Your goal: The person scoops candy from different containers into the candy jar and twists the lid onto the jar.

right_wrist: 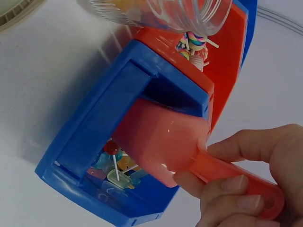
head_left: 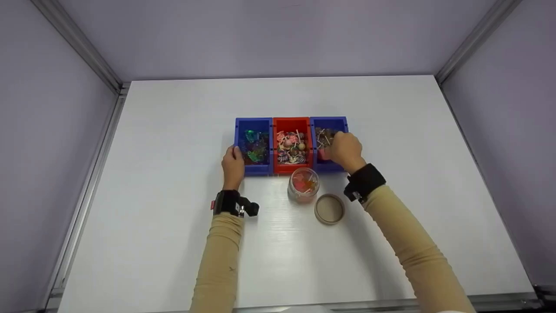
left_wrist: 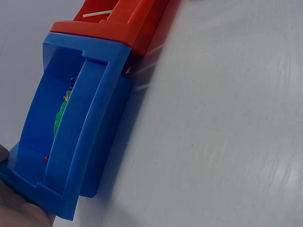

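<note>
My right hand (head_left: 347, 150) grips the handle of a pinkish-red plastic scoop (right_wrist: 165, 137). The scoop's head dips into the right blue bin (right_wrist: 90, 118), among small lollipop and popsicle shapes (right_wrist: 116, 172). At the far left, my left hand (head_left: 233, 165) holds the side rim of the left blue bin (left_wrist: 90, 118), thumb over the edge. That bin contains green and other coloured translucent pieces (head_left: 256, 150). Between them, a red bin (head_left: 292, 124) holds many tiny swirl lollipops (head_left: 292, 150). A clear jar (head_left: 303, 186) with pink and orange pieces inside stands open before the red bin.
A round lid (head_left: 329, 209) lies on the white table (head_left: 173, 130), to the right of the jar and near my right wrist. The three bins stand joined in a row. Pale walls (head_left: 278, 39) enclose the table at the back and sides.
</note>
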Tool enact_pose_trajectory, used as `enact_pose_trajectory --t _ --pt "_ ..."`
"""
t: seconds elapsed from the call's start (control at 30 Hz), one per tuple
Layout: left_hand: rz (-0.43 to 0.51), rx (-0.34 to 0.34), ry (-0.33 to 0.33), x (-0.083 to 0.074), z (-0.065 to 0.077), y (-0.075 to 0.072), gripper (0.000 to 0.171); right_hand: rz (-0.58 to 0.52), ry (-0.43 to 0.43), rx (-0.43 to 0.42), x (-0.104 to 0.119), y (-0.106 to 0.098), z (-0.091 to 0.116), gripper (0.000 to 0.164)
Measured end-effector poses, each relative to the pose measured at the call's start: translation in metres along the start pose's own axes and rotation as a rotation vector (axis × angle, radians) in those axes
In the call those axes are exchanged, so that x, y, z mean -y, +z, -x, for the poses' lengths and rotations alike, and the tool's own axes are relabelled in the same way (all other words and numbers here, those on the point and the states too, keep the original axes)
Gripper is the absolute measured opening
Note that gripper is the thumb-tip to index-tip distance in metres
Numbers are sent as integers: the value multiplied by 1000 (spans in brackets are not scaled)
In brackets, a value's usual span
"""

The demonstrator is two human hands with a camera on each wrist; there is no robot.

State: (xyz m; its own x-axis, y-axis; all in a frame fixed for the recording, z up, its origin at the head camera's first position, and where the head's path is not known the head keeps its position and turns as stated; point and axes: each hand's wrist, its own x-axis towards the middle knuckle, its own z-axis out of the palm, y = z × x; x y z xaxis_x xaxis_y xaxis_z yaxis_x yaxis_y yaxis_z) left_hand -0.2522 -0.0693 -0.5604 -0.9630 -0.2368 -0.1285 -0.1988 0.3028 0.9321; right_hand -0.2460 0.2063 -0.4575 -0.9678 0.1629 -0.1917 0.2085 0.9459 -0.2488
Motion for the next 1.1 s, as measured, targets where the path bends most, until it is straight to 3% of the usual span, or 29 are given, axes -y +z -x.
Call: enact_pose_trajectory --t 0.17,0.5,0.93,1.1 --pt "-5 -8 11 1 -1 0 40 7 1 55 -1 -3 2 65" --pt "3 13 -4 3 -3 0 42 -34 12 48 -4 2 5 57" --pt "-5 -32 38 4 -2 3 39 -102 -9 -60 -11 17 11 41" --pt "-10 -18 26 4 -2 3 40 -97 -14 -88 -14 22 13 37"
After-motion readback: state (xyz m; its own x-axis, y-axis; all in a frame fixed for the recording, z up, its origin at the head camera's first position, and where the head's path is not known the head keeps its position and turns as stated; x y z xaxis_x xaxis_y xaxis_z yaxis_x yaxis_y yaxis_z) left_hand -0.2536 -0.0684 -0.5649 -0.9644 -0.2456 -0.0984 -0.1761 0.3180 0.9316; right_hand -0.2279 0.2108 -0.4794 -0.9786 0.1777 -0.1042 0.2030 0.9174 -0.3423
